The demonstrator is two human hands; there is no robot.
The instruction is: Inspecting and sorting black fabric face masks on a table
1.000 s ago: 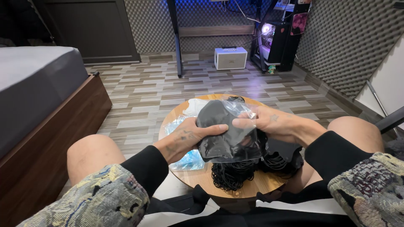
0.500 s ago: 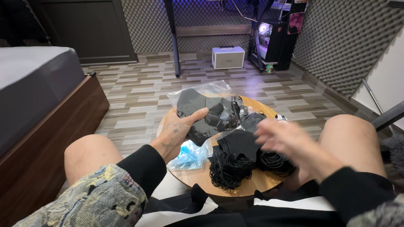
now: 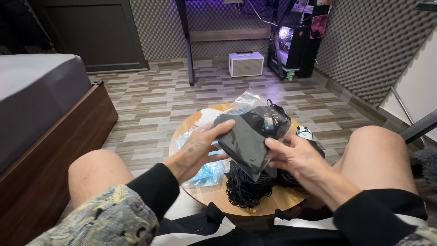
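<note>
Both hands hold a clear plastic bag (image 3: 253, 130) stuffed with black face masks above a small round wooden table (image 3: 287, 200). My left hand (image 3: 198, 150) grips the bag's left side with the thumb on top. My right hand (image 3: 293, 155) supports its lower right corner. Under the bag a loose pile of black masks (image 3: 246, 189) with elastic loops lies on the table. A clear packet of blue masks (image 3: 207, 172) rests beneath my left hand, and a white mask (image 3: 205, 116) lies at the table's far edge.
My bare knees flank the table. A grey bed (image 3: 36, 91) on a wooden frame stands at the left. A white box speaker (image 3: 246, 64) and a lit computer tower (image 3: 291, 43) sit on the tiled floor at the back. Foam panels cover the right wall.
My right hand came back from the pile of masks to the bag. Both hands have lifted and turned the bag so its clear open end points away from me.
</note>
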